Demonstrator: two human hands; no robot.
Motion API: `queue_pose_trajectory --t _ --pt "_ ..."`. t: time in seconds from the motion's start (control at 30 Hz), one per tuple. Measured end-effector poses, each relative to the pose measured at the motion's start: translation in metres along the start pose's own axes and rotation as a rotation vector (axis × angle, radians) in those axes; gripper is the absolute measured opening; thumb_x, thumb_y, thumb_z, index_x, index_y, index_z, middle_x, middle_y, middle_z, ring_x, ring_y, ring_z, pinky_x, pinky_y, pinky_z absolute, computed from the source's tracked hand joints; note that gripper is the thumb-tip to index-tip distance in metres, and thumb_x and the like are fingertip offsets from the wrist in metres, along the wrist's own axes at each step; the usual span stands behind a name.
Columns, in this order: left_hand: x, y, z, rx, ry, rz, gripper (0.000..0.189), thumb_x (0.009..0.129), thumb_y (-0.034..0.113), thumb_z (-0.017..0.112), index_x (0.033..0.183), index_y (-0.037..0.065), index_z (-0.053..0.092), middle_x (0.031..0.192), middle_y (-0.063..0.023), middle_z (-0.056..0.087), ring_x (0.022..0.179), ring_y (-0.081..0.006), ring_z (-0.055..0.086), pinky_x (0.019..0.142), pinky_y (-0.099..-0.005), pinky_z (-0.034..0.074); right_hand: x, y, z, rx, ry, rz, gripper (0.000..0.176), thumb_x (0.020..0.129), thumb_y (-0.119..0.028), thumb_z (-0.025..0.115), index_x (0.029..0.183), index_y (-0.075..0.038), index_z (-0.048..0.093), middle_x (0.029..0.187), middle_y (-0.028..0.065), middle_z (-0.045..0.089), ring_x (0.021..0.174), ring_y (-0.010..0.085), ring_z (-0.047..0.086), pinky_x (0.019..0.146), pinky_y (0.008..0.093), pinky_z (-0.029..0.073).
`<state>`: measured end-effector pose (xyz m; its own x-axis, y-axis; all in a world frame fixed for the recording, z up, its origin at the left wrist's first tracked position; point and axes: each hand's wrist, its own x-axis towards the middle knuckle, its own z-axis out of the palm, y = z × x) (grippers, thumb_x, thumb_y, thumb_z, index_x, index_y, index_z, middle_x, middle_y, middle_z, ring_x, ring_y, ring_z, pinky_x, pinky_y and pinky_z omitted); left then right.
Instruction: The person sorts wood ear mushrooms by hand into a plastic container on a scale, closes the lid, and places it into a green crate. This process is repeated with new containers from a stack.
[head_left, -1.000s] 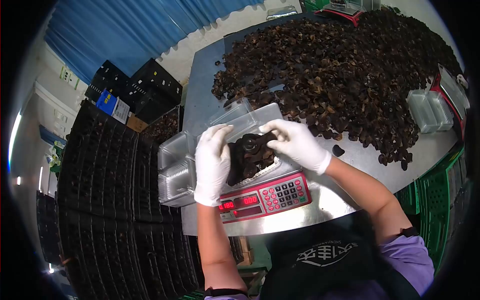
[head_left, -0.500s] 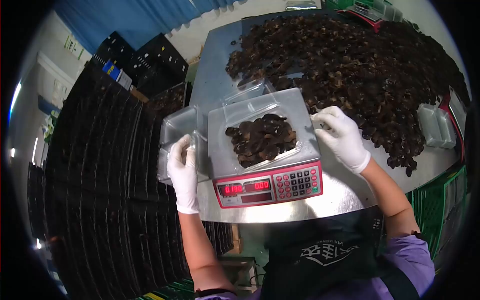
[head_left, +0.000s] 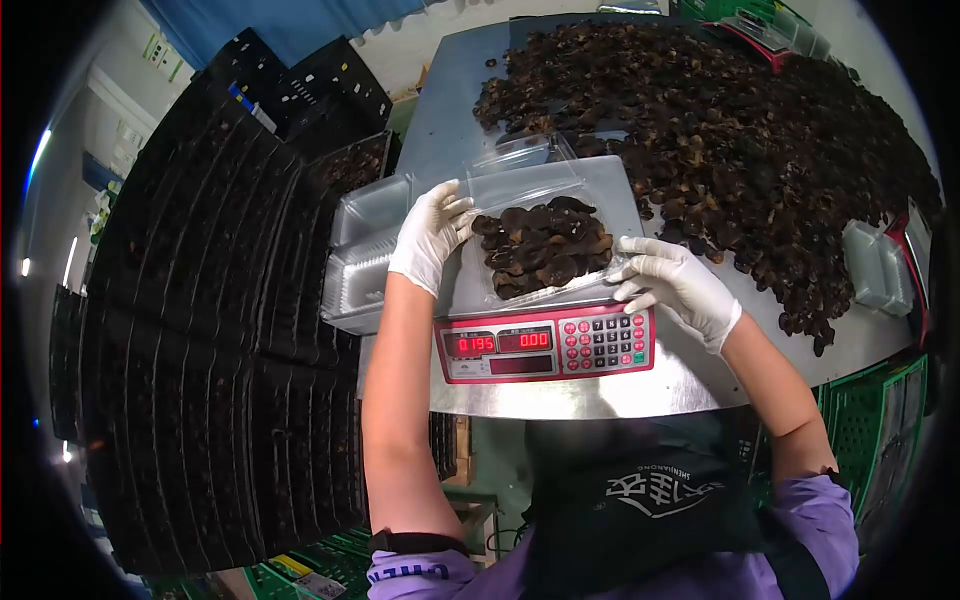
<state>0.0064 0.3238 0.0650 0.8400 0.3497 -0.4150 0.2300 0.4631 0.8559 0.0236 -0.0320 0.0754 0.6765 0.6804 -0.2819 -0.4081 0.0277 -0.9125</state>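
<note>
A clear plastic box filled with dark dried mushroom-like pieces rests on the grey plate of a red-edged digital scale. Its hinged clear lid stands folded back on the far side. My left hand, in a white glove, is at the box's left edge with fingers apart. At the right edge, my gloved right hand has its fingers spread, the tips close to or touching the rim. Red digits on the scale's display read 0.195.
Empty clear boxes are stacked left of the scale. A broad heap of the dark pieces covers the metal table's far and right side. More clear boxes sit at the right. Black crates rise on the left; green crates stand lower right.
My left hand has moved from the empty boxes to the box's left edge. My right hand has come in from the scale's right side toward the box. The display went from about 0.190 to 0.195.
</note>
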Motion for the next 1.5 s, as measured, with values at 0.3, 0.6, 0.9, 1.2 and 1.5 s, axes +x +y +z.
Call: queue_pose_trajectory --t 0.3,0.6,0.9,1.2,1.5 --pt "-0.112 -0.035 0.031 1.108 0.09 0.987 0.043 0.082 0.025 0.074 0.115 -0.001 0.062 0.103 -0.013 0.063 0.104 -0.0259 0.058 0.095 -0.0383 0.044 0.013 -0.001 -0.009 0.219 -0.041 0.107 0.027 0.098 -0.026 0.058 0.111 -0.003 0.056 0.092 0.0098 0.063 0.08 0.018 0.066 0.067 0.0306 0.057" --pt "-0.139 -0.084 0.018 0.181 0.003 0.162 0.05 0.096 0.018 0.062 0.138 -0.003 0.043 0.076 -0.0047 0.065 0.06 -0.0076 0.059 0.054 -0.019 0.046 0.029 0.015 -0.002 0.045 -0.009 0.017 0.015 0.092 -0.005 0.054 0.105 0.003 0.05 0.082 0.0083 0.06 0.067 0.0154 0.065 0.061 0.0251 0.057" --pt "-0.182 -0.115 0.028 0.163 0.0 0.408 0.06 0.091 -0.001 0.057 0.146 -0.003 0.035 0.09 -0.003 0.063 0.079 -0.0105 0.061 0.072 -0.0231 0.05 -0.009 0.037 0.009 0.033 0.021 -0.323 0.02 0.09 0.005 0.048 0.108 -0.003 0.046 0.084 0.0028 0.055 0.066 0.0108 0.059 0.063 0.0242 0.049" --pt "-0.3 -0.134 -0.025 0.075 0.314 0.537 0.053 0.091 0.005 0.061 0.142 0.001 0.045 0.101 -0.0035 0.065 0.085 -0.0082 0.059 0.077 -0.0241 0.05 -0.037 0.068 0.092 -0.003 -0.262 -0.32 0.024 0.093 0.001 0.052 0.115 -0.005 0.044 0.09 0.0042 0.052 0.074 0.0091 0.056 0.068 0.0239 0.049" --pt "-0.555 -0.168 -0.064 0.121 1.309 0.767 0.054 0.086 0.005 0.057 0.137 -0.009 0.046 0.079 -0.0052 0.064 0.067 -0.0102 0.056 0.065 -0.0229 0.046 -0.076 0.097 0.228 -0.49 -1.039 -0.645 0.035 0.074 0.011 0.067 0.106 0.001 0.059 0.1 0.0138 0.064 0.084 0.0242 0.066 0.074 0.0319 0.052"
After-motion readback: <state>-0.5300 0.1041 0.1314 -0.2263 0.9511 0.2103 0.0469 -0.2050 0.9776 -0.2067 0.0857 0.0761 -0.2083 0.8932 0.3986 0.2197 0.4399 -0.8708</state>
